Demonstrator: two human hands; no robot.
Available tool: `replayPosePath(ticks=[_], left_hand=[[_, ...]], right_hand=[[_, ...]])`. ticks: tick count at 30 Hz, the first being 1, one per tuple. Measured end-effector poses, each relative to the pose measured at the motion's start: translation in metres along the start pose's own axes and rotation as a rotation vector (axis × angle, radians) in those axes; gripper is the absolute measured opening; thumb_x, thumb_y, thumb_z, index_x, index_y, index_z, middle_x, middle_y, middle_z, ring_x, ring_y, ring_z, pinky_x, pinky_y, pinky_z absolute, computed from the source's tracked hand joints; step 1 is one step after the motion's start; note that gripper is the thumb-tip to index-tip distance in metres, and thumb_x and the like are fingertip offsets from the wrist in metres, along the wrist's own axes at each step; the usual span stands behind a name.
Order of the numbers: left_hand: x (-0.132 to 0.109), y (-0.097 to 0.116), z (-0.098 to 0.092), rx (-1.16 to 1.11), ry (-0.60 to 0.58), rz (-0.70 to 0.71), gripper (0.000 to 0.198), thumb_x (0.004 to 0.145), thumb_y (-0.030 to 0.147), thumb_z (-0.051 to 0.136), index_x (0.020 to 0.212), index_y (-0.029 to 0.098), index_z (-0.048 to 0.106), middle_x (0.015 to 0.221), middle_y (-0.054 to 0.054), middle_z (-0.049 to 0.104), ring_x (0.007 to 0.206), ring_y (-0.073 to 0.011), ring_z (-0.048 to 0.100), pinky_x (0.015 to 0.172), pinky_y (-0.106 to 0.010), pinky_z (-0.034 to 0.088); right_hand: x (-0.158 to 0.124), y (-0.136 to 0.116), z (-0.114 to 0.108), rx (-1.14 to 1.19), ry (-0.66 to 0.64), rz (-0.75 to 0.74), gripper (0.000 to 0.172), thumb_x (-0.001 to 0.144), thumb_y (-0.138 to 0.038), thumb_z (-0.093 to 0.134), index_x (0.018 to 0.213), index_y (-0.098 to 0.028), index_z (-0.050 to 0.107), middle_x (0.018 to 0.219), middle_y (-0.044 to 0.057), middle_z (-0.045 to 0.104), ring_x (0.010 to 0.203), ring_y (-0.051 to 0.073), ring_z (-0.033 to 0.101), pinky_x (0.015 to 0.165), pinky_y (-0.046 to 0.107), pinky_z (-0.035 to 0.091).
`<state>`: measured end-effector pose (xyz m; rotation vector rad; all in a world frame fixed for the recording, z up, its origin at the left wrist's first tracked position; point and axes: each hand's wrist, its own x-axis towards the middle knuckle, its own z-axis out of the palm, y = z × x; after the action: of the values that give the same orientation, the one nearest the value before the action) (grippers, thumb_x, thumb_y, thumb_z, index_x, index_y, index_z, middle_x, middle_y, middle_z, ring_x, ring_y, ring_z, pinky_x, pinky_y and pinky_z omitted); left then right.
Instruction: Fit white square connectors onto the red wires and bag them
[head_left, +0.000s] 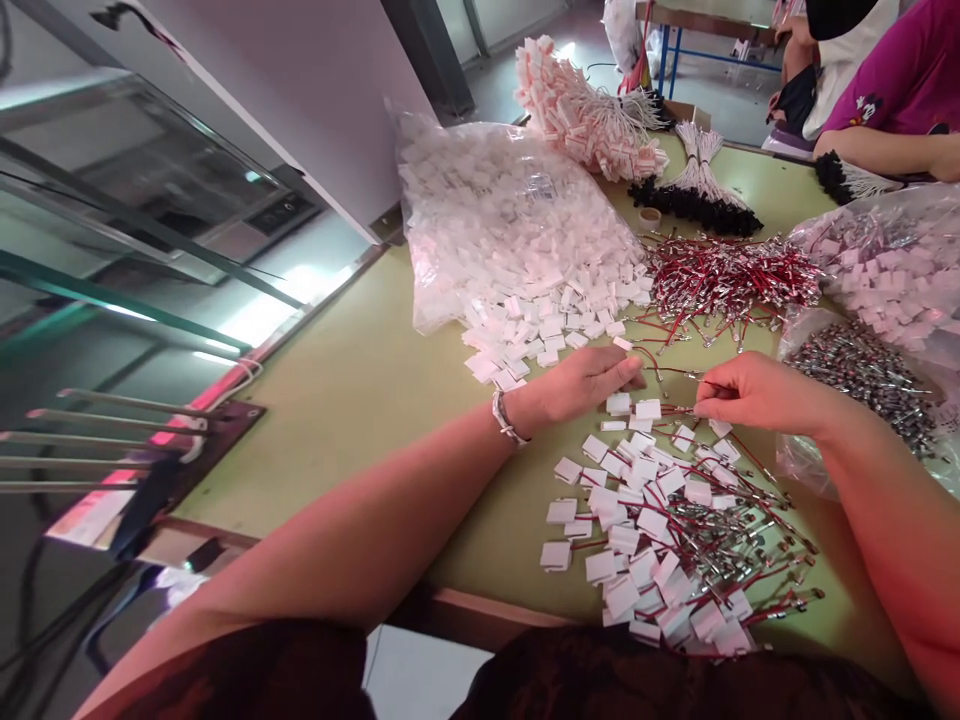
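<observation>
My left hand (596,382) is closed, thumb and fingers pressed together, with a white connector housing (622,343) showing at its fingertips. How deep the housing sits in the grip is hidden. Opposite it, my right hand (742,390) pinches a short red wire (681,374) with metal ends, which stretches across the gap towards the left fingertips. Below both hands lies a spread of white housings with red wires attached (645,520), their metal ends pointing right. Loose red wires (735,285) are heaped just beyond my hands.
A large clear bag (510,200) spills white housings onto the table (337,400). Bundles of white cables (701,165) and a tape roll (649,217) lie behind. At right are a bag of small metal parts (862,380) and another bag of housings (892,260). Co-workers sit at the far right.
</observation>
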<state>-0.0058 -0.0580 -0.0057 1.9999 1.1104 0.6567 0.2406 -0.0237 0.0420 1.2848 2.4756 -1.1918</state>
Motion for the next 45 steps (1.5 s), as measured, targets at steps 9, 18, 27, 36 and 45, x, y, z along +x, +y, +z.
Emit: replayPosePath(ticks=[9, 18, 27, 36, 45], left_hand=[[-0.001, 0.003, 0.002, 0.023, -0.064, 0.003, 0.047, 0.099, 0.039, 0.031, 0.087, 0.013, 0.068, 0.083, -0.009, 0.068, 0.074, -0.0144, 0.06, 0.073, -0.03, 0.049], [-0.002, 0.013, 0.021, 0.161, -0.119, 0.186, 0.033, 0.094, 0.035, 0.046, 0.078, 0.016, 0.068, 0.075, -0.007, 0.063, 0.072, -0.0154, 0.055, 0.07, -0.03, 0.047], [-0.004, 0.012, 0.027, 0.203, -0.078, 0.143, 0.028, 0.091, 0.031, 0.05, 0.081, 0.015, 0.071, 0.076, -0.007, 0.065, 0.072, -0.0148, 0.057, 0.068, -0.028, 0.048], [-0.006, 0.017, 0.025, 0.173, -0.173, 0.175, 0.028, 0.092, 0.027, 0.048, 0.085, 0.015, 0.072, 0.077, -0.007, 0.066, 0.072, -0.0145, 0.059, 0.067, -0.027, 0.048], [-0.008, 0.028, 0.031, 0.079, -0.275, 0.272, 0.033, 0.096, 0.025, 0.039, 0.095, 0.016, 0.07, 0.085, -0.01, 0.063, 0.079, -0.0171, 0.057, 0.076, -0.03, 0.05]], right_hand=[[-0.012, -0.021, 0.002, 0.06, -0.103, -0.033, 0.023, 0.078, -0.037, 0.059, 0.067, -0.017, 0.061, 0.055, -0.004, 0.046, 0.05, 0.008, 0.033, 0.049, 0.026, 0.026], [-0.023, -0.013, -0.024, -0.22, -0.054, 0.103, 0.022, 0.08, -0.033, 0.052, 0.073, -0.019, 0.068, 0.061, 0.001, 0.058, 0.052, 0.011, 0.043, 0.052, 0.029, 0.03], [-0.008, -0.012, -0.005, -0.647, -0.214, 0.278, 0.018, 0.076, -0.028, 0.054, 0.069, -0.018, 0.068, 0.062, 0.006, 0.059, 0.053, 0.016, 0.047, 0.05, 0.031, 0.029], [-0.007, -0.017, 0.0, -0.631, -0.215, 0.236, 0.018, 0.075, -0.021, 0.05, 0.071, -0.017, 0.067, 0.064, 0.006, 0.059, 0.051, 0.014, 0.044, 0.049, 0.031, 0.029], [-0.007, -0.001, -0.008, -0.384, 0.007, 0.048, 0.021, 0.081, -0.022, 0.048, 0.082, -0.021, 0.069, 0.071, 0.004, 0.067, 0.059, 0.015, 0.052, 0.055, 0.03, 0.034]])
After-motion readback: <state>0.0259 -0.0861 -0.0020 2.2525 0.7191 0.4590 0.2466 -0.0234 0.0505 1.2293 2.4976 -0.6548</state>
